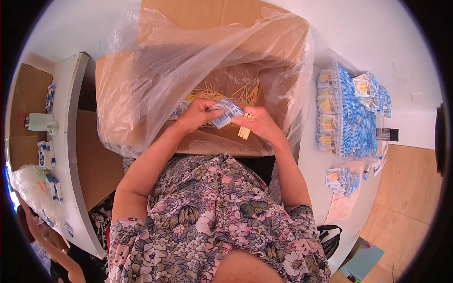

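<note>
Above an open cardboard box (113,89), my left hand (193,115) pinches a small blue-and-white printed packet (226,114) by its left side. My right hand (259,124) is closed round a short bundle of thin yellow sticks (244,132), its fingertips at the packet's right edge. Whether the stick ends are inside the packet I cannot tell. Loose yellow sticks (251,95) lie in the box, which has a clear plastic liner (163,61). Another packet lies in the box by my left wrist, partly hidden.
On the right, a clear plastic tub (336,113) is packed with rows of blue-edged packets, and a smaller pile of packets (347,181) lies nearer me. A pale bottle (38,121) and several packets stand at the left. Another person's arm (61,257) shows lower left.
</note>
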The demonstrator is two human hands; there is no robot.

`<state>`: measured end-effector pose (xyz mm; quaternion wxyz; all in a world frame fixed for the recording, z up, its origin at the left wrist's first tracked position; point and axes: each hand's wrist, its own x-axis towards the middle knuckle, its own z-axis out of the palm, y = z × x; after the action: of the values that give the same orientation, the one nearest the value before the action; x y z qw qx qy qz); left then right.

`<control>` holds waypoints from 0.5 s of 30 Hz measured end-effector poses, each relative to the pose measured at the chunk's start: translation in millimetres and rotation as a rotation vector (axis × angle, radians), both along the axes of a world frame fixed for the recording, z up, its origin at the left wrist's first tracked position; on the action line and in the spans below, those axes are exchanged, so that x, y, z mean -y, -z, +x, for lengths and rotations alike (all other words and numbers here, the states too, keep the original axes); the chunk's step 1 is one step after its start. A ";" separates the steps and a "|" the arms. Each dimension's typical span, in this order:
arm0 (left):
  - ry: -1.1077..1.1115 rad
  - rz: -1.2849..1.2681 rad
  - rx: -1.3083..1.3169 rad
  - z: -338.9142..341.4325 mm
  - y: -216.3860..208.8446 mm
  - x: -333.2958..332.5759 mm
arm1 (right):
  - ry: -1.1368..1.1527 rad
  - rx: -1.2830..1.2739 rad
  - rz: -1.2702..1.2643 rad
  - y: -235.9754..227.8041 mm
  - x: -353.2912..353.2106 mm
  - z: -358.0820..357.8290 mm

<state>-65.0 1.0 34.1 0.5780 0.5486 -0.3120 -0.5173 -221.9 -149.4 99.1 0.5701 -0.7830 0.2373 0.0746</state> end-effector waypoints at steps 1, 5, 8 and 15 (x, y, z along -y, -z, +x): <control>0.022 -0.017 0.030 -0.2 -0.7 0.4 | -0.030 0.090 -0.002 10.9 0.1 -1.2; 0.034 -0.025 0.024 -1.6 -5.2 0.9 | 0.013 0.205 -0.036 16.5 -6.5 2.0; -0.003 0.033 -0.160 -1.2 -13.3 1.8 | 0.073 0.148 0.023 10.4 -7.2 3.7; -0.063 0.012 0.026 3.8 1.7 -1.0 | 0.024 0.149 -0.050 27.9 -0.8 -9.2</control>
<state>-61.2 2.0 32.4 0.5867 0.5680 -0.2989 -0.4938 -231.1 -148.6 71.1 0.5672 -0.7976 0.2052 0.0032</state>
